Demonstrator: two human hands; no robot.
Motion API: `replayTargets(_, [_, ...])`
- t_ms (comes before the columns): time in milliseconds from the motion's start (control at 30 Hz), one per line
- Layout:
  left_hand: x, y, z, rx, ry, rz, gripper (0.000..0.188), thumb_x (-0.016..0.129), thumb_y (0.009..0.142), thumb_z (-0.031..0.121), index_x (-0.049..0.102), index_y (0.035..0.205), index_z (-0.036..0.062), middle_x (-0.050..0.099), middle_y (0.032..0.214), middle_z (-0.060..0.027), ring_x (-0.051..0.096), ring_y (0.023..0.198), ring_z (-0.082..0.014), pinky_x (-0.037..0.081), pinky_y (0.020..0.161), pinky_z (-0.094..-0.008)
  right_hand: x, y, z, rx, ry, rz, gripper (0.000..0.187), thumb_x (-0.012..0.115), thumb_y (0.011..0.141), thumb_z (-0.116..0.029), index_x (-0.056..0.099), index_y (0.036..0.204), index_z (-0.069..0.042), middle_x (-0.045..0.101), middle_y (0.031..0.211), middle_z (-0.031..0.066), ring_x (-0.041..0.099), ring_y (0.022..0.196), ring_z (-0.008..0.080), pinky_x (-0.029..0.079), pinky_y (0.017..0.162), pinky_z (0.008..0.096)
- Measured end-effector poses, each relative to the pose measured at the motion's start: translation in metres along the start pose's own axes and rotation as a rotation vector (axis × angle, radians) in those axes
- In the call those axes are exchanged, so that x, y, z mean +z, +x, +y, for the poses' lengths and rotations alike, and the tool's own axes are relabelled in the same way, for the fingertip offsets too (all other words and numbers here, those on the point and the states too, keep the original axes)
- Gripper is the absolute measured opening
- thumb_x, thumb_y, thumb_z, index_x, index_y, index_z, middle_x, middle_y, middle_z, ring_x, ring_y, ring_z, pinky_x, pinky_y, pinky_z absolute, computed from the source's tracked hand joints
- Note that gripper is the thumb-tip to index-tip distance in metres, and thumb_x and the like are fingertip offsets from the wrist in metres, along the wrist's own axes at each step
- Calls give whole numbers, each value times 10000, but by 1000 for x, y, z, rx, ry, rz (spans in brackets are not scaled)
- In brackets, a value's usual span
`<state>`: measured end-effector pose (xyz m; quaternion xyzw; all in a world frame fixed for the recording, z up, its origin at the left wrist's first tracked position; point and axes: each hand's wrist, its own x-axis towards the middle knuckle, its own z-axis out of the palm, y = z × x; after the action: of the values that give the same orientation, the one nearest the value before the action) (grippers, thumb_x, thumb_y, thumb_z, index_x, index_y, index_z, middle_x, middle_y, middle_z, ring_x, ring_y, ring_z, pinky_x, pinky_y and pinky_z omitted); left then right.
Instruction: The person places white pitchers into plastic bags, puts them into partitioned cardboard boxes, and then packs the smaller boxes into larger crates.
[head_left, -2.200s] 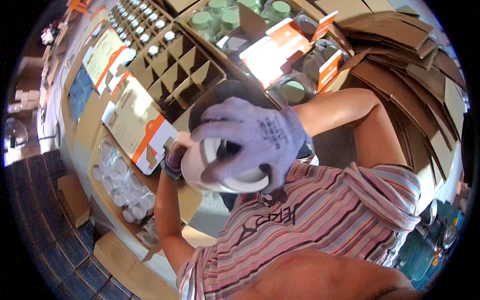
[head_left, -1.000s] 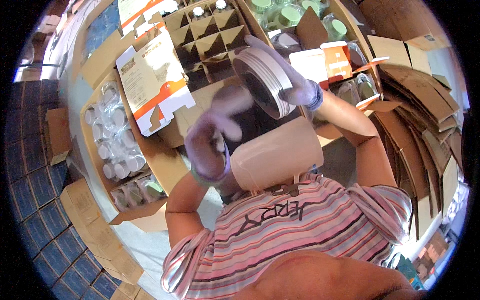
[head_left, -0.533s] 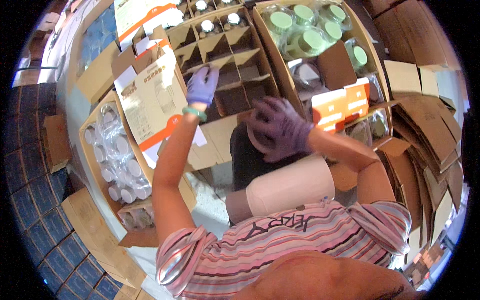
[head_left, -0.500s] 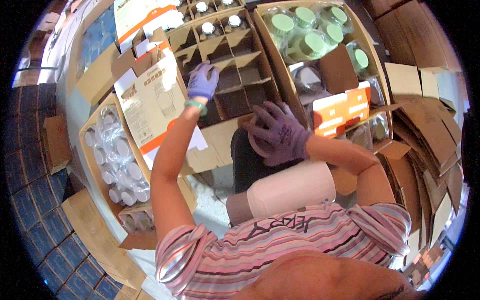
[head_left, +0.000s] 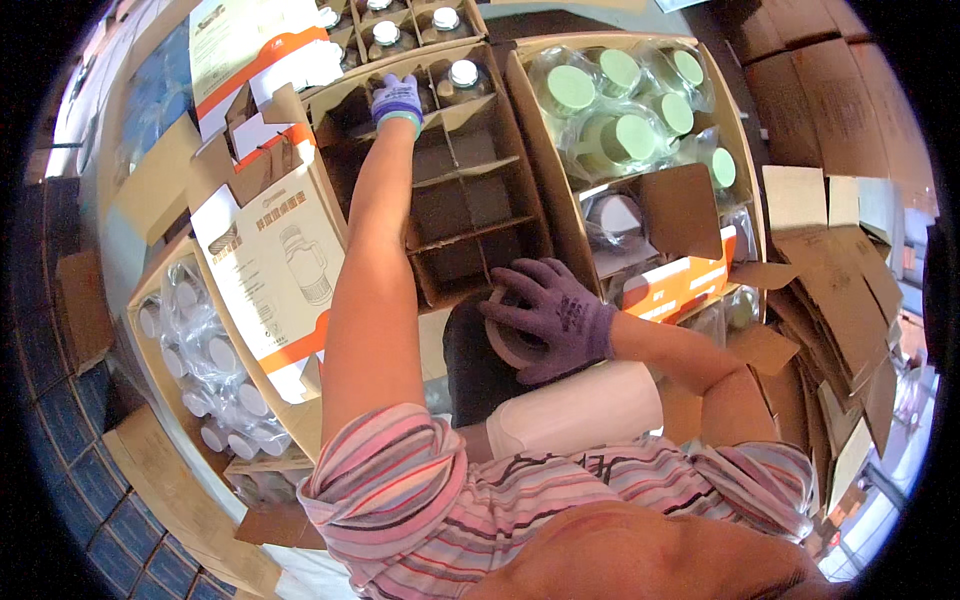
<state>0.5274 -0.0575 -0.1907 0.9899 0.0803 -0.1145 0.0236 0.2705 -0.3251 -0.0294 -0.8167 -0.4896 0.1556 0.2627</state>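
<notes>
In the far part of the divided cardboard box [head_left: 478, 205], my left hand [head_left: 398, 98], in a pale purple work glove, has its fingers closed over the top of a bottle. That bottle is mostly hidden by the glove. Beside it stands another dark bottle with a silvery-white cap [head_left: 463, 73]. My right hand [head_left: 555, 322], gloved in darker purple, curls over a round pale container [head_left: 512, 340] above my lap, close to the box's near edge. Much of this container is covered by my hand. A large pale cylinder [head_left: 580, 408] lies across my lap.
To the right, an open carton [head_left: 755, 215] holds plastic-wrapped flasks with green lids [head_left: 570, 90]. White-capped bottles in plastic [head_left: 222, 355] fill a carton at left. A printed box panel [head_left: 270, 270] stands between. Flattened cardboard [head_left: 835, 290] is stacked at right; more capped bottles [head_left: 387, 35] stand beyond.
My left hand has reached farther away, from the middle compartments to a bottle in the far part of the box. My right hand stays on the round container. The view has shifted slightly.
</notes>
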Motion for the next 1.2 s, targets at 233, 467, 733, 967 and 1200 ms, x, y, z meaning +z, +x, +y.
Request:
replayTargets(233, [-50,-39,-32,110,-136,248,667,721,691,419,471,1165,22,515,1144,-227,575,1021,-347,484,881,-399,-2,-9,-14,-45,-20,61,908,754,501,-521,486,1292,-164,432,1307,213,435,1147,425,361,923,536])
replayTargets(467, [-133,-192,-111,-127,-1307,147,455,671,808,364,520,1082,33,593,934,-102,581,772,-149,477,619,-268,8,-41,-40,-115,-42,73,920,761,492,-512,471,1298,-175,420,1324,180,423,1171,404,349,934,534])
replayTargets(733, [-48,-423,-87,-187,-2006,132,187,569,857,329,567,780,159,518,602,31,511,545,-88,416,472,-216,35,-97,-88,-184,-259,162,824,726,578,-491,478,1294,-166,452,1303,152,442,1183,342,385,922,489])
replayTargets(967, [-101,-575,-21,-381,-2126,153,52,563,875,180,600,878,144,564,704,23,556,623,-101,481,598,-276,-20,-146,-148,-170,794,692,987,834,559,-354,360,1352,-7,452,1327,157,449,1219,315,390,1019,386])
replayTargets(1200, [-100,-660,-7,533,-907,49,824,805,648,294,400,1299,-11,518,1187,-207,532,1065,-359,443,913,-401,-17,-250,-146,220,1063,652,746,651,811,-330,296,1425,-100,463,1316,130,484,1188,233,416,1002,400])
